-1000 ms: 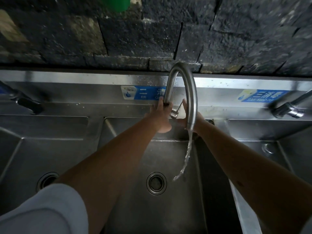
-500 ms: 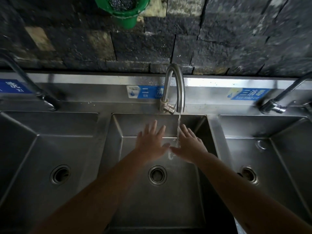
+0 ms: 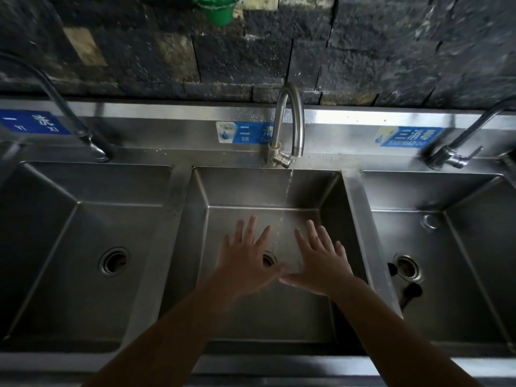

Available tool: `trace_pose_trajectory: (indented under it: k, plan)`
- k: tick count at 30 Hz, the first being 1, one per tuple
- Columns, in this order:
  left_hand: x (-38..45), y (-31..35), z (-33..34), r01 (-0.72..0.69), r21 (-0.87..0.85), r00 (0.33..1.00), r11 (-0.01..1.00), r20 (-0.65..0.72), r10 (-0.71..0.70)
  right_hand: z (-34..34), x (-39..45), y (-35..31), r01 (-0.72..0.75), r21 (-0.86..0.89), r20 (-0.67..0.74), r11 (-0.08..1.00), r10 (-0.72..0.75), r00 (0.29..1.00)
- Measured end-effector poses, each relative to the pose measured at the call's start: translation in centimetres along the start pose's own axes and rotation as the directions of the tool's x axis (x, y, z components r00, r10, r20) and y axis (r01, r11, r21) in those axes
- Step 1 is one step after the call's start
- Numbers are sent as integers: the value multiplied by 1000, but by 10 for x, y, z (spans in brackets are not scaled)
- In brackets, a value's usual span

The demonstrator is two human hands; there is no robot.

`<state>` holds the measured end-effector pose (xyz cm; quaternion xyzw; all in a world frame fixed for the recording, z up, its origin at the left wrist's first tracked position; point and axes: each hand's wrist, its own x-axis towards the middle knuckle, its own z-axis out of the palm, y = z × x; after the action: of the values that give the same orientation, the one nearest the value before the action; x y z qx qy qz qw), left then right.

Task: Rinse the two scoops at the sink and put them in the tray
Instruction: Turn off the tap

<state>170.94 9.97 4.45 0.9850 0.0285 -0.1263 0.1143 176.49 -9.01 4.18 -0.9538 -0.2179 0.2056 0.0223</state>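
A steel sink unit [image 3: 178,196] with three basins runs across the view below a dark stone wall [image 3: 363,51].

At the far left a curved tap [image 3: 69,118] leans over the left basin [image 3: 83,247], beside a blue label [image 3: 33,122] on the back panel. This basin holds nothing but its drain [image 3: 114,261].

Above the middle, a green container [image 3: 219,7] hangs on the wall, cut off by the top edge. The middle tap [image 3: 289,124] arches over the middle basin [image 3: 265,191], in front of a second blue label [image 3: 243,132]. A thin stream of water [image 3: 287,196] falls from its spout.

Both hands are over the middle basin, palms down and fingers spread wide, holding nothing. The left hand [image 3: 245,261] partly covers the basin's drain [image 3: 268,259]. The right hand [image 3: 321,263] is just to its right, with the thumbs close together or touching. The water falls between the two sets of fingers; whether it touches either hand cannot be told.

On the right a third blue label [image 3: 407,136] sits by the right tap [image 3: 469,135]. In the right basin [image 3: 446,261], dark shapes [image 3: 410,291] lie next to the drain [image 3: 406,268], too dim to identify.

No scoop or tray can be made out in view.
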Motion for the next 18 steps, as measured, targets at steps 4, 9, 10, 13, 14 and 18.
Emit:
trace_pose_trajectory:
  k: [4,9,10,13,14,18]
  plan:
    - [-5,2,3,-15,12,1000,1000,-5,15,10,-10,5,-3,1,19,1000,3,1000]
    - [-4,6,9,-38,18,999,999,-9,38,14,-21,13,-29,11,-7,1000,29,1000]
    - [-3,9,10,-48,23,999,999,-5,48,14,-24,16,-39,13,-8,999,39,999]
    - [0,20,11,-82,20,997,996,7,82,14,-32,26,-68,30,10,997,68,998]
    - [1,25,11,-92,13,996,996,10,92,14,-35,31,-74,40,22,996,73,997]
    - [13,55,13,-114,-14,993,993,39,115,11,-47,67,-123,83,22,989,122,992]
